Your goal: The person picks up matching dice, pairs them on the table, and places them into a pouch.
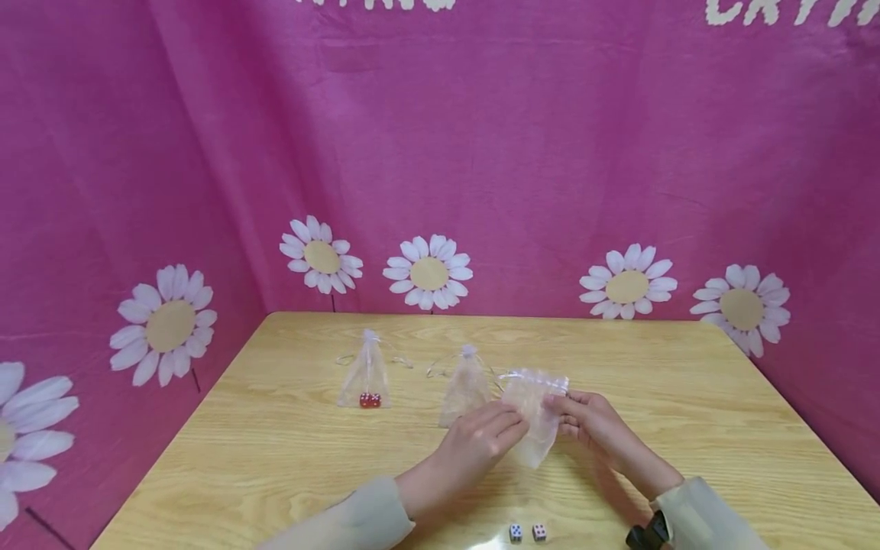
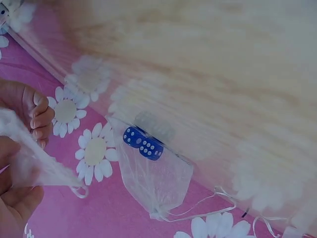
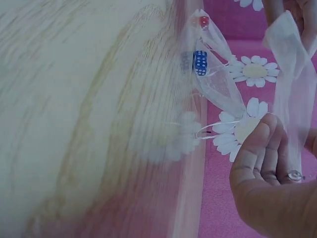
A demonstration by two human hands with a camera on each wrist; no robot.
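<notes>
Between my hands, above the table, I hold a small sheer white drawstring pouch. My right hand pinches it near its top edge, thumb in front. My left hand grips its left side; in the left wrist view the thumb and fingers close on the fabric. The pouch appears flat, with no dice visible in it. Just behind my left hand stands a tied pouch; the left wrist view shows blue dice inside it. Two white dice lie on the table nearer to me.
Farther left on the wooden table stands another tied pouch with red dice at its bottom. Loose drawstrings spread beside both tied pouches. A pink cloth with daisies hangs behind the table's far edge.
</notes>
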